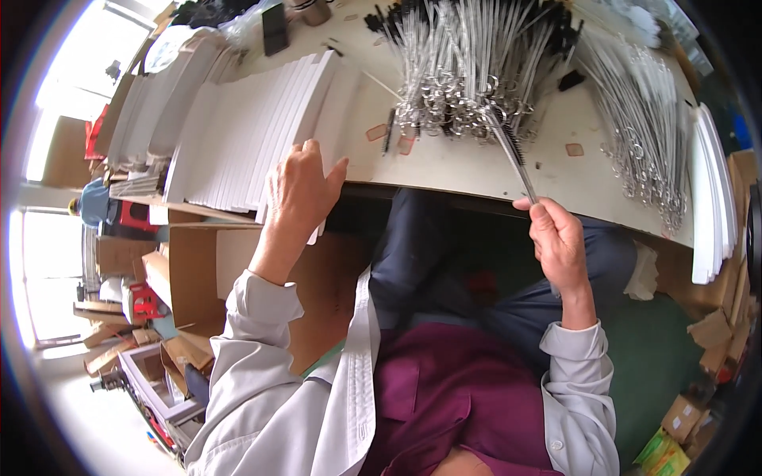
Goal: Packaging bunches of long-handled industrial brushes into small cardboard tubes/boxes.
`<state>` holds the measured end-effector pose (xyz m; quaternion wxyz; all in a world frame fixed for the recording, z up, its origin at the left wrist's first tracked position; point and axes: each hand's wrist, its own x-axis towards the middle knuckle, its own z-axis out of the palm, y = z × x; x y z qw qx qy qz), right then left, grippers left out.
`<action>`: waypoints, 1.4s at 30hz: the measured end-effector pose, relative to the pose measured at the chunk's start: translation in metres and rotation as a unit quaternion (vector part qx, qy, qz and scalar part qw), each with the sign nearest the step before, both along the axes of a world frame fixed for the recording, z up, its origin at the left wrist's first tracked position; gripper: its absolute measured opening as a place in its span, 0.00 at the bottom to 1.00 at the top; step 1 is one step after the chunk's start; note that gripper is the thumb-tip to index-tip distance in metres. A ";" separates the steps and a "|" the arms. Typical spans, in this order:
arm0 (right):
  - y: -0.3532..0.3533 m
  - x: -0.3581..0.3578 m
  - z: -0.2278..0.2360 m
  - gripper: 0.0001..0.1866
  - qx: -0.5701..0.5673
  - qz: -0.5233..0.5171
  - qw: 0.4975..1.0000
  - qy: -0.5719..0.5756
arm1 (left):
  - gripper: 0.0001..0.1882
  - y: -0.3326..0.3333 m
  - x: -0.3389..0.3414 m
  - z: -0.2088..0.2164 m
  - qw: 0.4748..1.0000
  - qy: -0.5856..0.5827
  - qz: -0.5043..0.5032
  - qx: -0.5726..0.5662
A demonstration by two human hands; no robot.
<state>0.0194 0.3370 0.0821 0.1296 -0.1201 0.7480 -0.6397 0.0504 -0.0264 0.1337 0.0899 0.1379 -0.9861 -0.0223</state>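
My left hand (300,189) is at the right end of a row of long, thin white boxes (238,135). Its thumb and fingers straddle a blurred white box (340,107), whose near end shows below the hand, past the table edge. Between the thumb and fingers of my right hand (558,238) is a thin wire brush (509,147) with dark bristles. It tilts up and left, its far end overlapping a large pile of wire brushes (456,71) with looped ends. Whether that end touches the pile, I cannot tell.
Another bundle of wire brushes (639,127) lies on the table (548,170) at right, beside more white boxes (709,198). A phone (275,29) and a metal cup (311,11) are at the back. Below the left side stands an open cardboard box (194,274).
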 end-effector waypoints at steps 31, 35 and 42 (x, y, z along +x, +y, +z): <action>-0.031 0.023 -0.014 0.17 0.020 0.101 0.994 -0.028 | 0.23 -0.010 0.039 -0.049 0.615 -0.049 0.128 0.777; -0.033 0.025 -0.013 0.18 0.030 0.105 0.994 -0.026 | 0.24 -0.003 0.036 -0.061 0.613 -0.010 0.146 0.776; -0.034 0.026 -0.012 0.18 0.043 0.114 0.992 -0.031 | 0.22 0.008 0.031 -0.054 0.548 0.011 0.123 0.827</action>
